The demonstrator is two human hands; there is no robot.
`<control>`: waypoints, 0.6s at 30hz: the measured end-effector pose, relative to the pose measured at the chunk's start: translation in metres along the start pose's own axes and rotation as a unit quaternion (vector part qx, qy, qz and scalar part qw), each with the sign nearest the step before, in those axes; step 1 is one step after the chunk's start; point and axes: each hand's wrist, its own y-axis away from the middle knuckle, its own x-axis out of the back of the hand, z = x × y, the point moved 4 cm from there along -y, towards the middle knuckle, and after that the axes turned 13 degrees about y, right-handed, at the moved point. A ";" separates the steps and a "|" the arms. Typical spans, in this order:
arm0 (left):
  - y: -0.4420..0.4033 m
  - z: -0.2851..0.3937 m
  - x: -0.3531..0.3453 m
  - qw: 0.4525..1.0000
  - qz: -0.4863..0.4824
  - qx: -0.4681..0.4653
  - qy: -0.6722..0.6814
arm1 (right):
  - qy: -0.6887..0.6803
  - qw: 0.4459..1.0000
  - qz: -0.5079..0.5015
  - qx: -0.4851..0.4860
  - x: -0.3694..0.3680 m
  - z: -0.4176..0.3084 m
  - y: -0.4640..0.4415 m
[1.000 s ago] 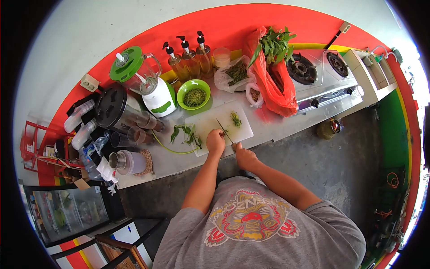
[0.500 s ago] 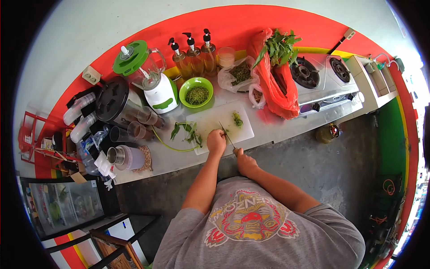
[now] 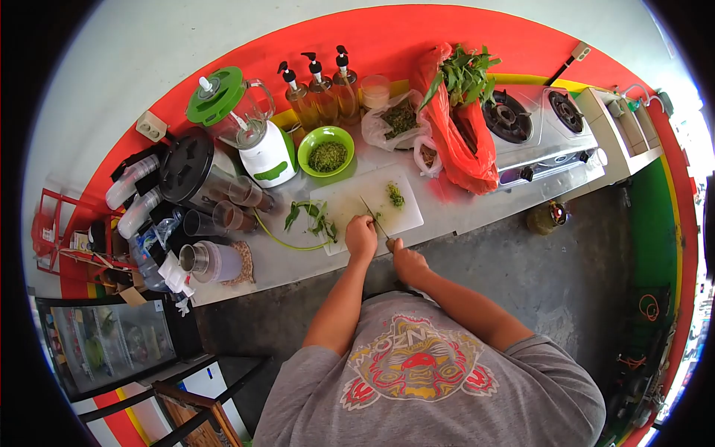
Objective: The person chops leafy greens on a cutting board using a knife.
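My right hand (image 3: 410, 265) is closed around the handle of a knife (image 3: 377, 222), whose blade points away from me over the white cutting board (image 3: 350, 195). Beside the blade, my left hand (image 3: 361, 237) rests at the board's near edge with fingers curled in; what they hold is hidden. A bit of green shows by the blade near those fingers. Chopped green leaves (image 3: 395, 195) lie in a small heap on the board's right part. At its left edge are whole leafy stems (image 3: 316, 222), partly on the metal counter (image 3: 287, 257).
Behind the board stand a green bowl (image 3: 326, 153) of chopped greens, a blender (image 3: 257, 141), pump bottles (image 3: 318, 89) and a red plastic bag (image 3: 469, 149) with leaves. A gas stove (image 3: 536, 123) is at the right. Cups and a steel-topped container (image 3: 212, 261) crowd the left.
The knife and my right hand have shifted slightly forward and left, the tip reaching farther over the board. My left hand stays in nearly the same place.
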 end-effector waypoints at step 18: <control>-0.002 -0.003 0.006 0.998 -0.043 0.038 0.001 | -0.007 1.000 0.003 -0.016 -0.006 -0.007 0.005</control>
